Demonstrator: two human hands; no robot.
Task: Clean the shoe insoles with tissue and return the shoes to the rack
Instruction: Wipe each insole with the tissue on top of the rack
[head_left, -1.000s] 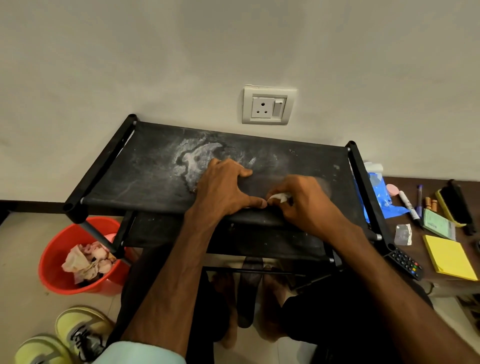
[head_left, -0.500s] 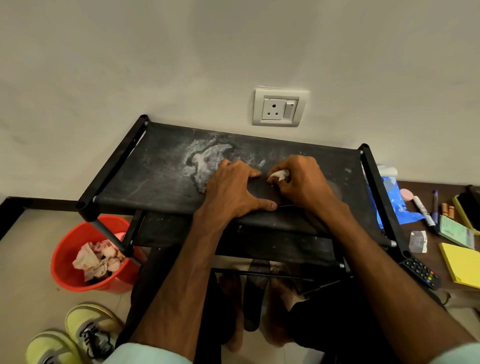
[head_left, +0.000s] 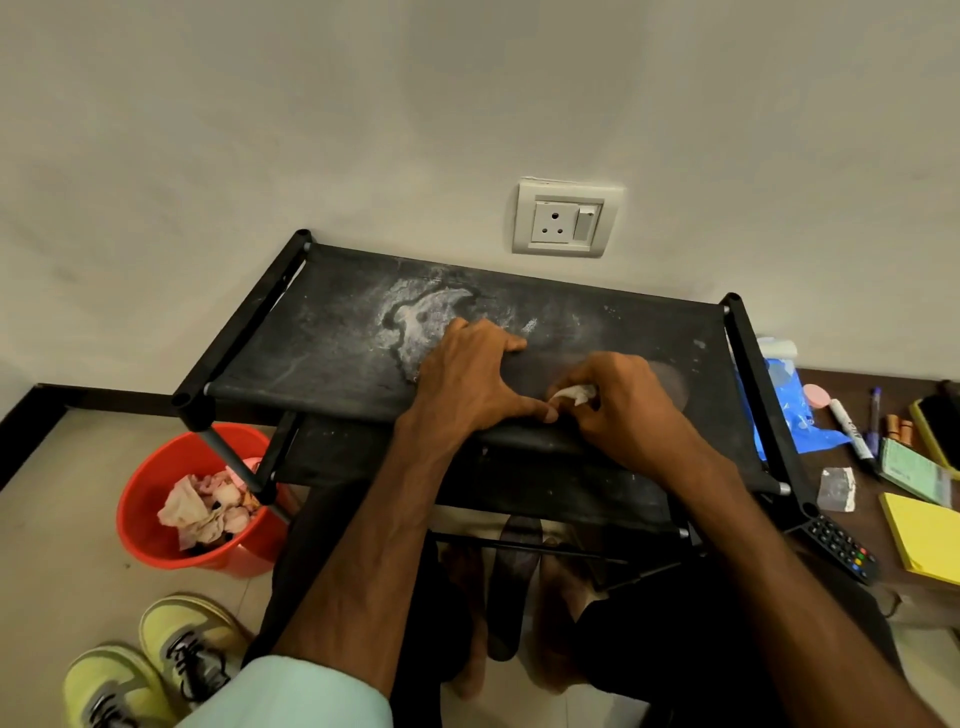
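Observation:
A dark insole (head_left: 672, 388) lies on the dusty black fabric top of the shoe rack (head_left: 322, 353); only its rounded right end shows past my hands. My left hand (head_left: 467, 374) presses flat on the insole's left part, thumb stretched toward the right hand. My right hand (head_left: 623, 405) pinches a small white tissue wad (head_left: 574, 393) against the insole near the rack's front edge. A pair of yellow-green sneakers (head_left: 156, 665) stands on the floor at the lower left. Another dark insole (head_left: 511, 571) lies on the floor under the rack, between my bare feet.
A red bucket (head_left: 150, 499) with crumpled used tissues sits left of the rack. To the right is a low brown surface with a blue bag (head_left: 789, 410), markers, yellow sticky notes (head_left: 924, 535) and a remote (head_left: 836, 545). A wall socket (head_left: 566, 218) is behind the rack.
My right hand pushed the tissue away along the insole, then drew it back toward the rack's front edge. My left hand stayed pressed in place.

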